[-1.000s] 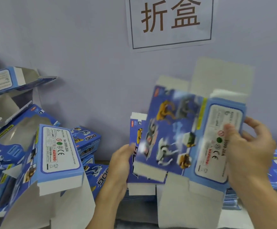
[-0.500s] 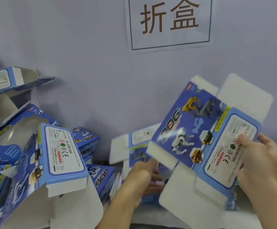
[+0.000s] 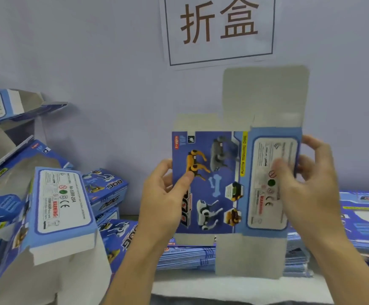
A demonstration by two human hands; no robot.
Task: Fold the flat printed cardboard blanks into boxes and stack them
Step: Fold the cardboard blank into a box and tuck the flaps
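Note:
I hold a blue printed cardboard blank [image 3: 221,181] upright in front of the wall, its grey flaps sticking up and down. My left hand [image 3: 163,194] grips its left edge, thumb on the printed face. My right hand [image 3: 306,186] holds its right side panel with the warning label, thumb across the front and fingers behind. Below it lies a stack of flat blanks [image 3: 185,256]. Several folded boxes [image 3: 62,208] are piled at the left.
A white sign with two large brown characters [image 3: 220,25] hangs on the grey wall. More flat blanks [image 3: 364,219] lie at the right. A white table edge [image 3: 223,289] runs along the bottom. Small folded boxes [image 3: 106,188] stand against the wall.
The blank was tilted to the right half a second ago and is now upright and square to me. My left hand came up from the stack and took its left edge.

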